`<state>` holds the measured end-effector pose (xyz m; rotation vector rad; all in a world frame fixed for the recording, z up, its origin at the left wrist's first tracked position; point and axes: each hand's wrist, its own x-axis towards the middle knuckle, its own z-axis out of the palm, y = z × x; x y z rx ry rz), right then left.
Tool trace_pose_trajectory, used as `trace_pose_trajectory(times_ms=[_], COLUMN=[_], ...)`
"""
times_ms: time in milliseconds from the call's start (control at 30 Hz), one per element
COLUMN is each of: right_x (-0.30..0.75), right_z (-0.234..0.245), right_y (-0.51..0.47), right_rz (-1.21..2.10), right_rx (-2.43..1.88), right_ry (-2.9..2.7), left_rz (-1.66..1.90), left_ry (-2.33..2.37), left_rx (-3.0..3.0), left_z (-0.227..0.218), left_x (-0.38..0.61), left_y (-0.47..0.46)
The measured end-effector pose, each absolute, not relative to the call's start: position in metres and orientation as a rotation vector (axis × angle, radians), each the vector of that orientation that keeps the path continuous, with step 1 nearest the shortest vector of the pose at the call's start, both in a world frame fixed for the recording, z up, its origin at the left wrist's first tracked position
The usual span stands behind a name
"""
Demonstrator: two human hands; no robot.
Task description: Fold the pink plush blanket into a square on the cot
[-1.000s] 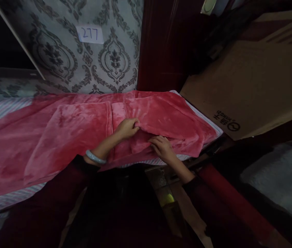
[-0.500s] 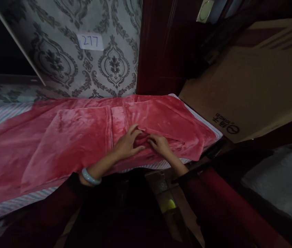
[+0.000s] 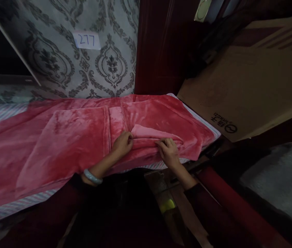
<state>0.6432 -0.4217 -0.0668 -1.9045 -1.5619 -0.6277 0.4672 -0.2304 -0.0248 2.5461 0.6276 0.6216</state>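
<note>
The blanket point(image 3: 78, 136) is showing plush, sheeny cloth; the box point(image 3: 251, 86) is showing matt cardboard; the red panel point(image 3: 158, 48) is gleaming, perhaps varnished wood.

So the wall's got this grey damask-type wallpaper point(image 3: 59, 65) with a white paper slip point(image 3: 86, 40) on it reading "277" in blue pen, plus a black panel point(image 3: 1, 44) with a pale edge off to the left. Right of that there's a dark red door point(image 3: 161, 44), then a big cardboard box point(image 3: 254, 79) leaning at a tilt, YANGZI logo upside down. Lower down: some grey fuzzy thing point(image 3: 280, 182) and a yellow-green blob point(image 3: 168, 205), too dim to ID.
</note>
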Motion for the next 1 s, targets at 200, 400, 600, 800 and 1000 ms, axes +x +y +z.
trace_pose_trajectory(times_ms=[200, 400, 600, 800, 1000], right_x=[0.655, 0.658, 0.66, 0.656, 0.651], right_z=[-0.069, -0.065, -0.062, -0.071, -0.035], right_y=[-0.422, -0.41, -0.416, -0.431, -0.415], right_rz=[-0.564, -0.612, -0.667, -0.571, -0.482], right_rx=[-2.002, -2.079, -2.024, -1.96, -1.958], right_ry=[-1.619, -1.606, -1.577, -1.662, -1.524], left_rz=[0.567, 0.451, 0.609, 0.427, 0.625], left_ry=[0.309, 0.233, 0.217, 0.108, 0.166], left_rx=[2.879, 2.942, 3.025, 3.094, 3.096], left_z=[-0.018, -0.016, -0.009, -0.03, -0.036], left_x=[0.455, 0.451, 0.447, 0.438, 0.441], left_y=[-0.243, -0.24, -0.243, -0.248, -0.249])
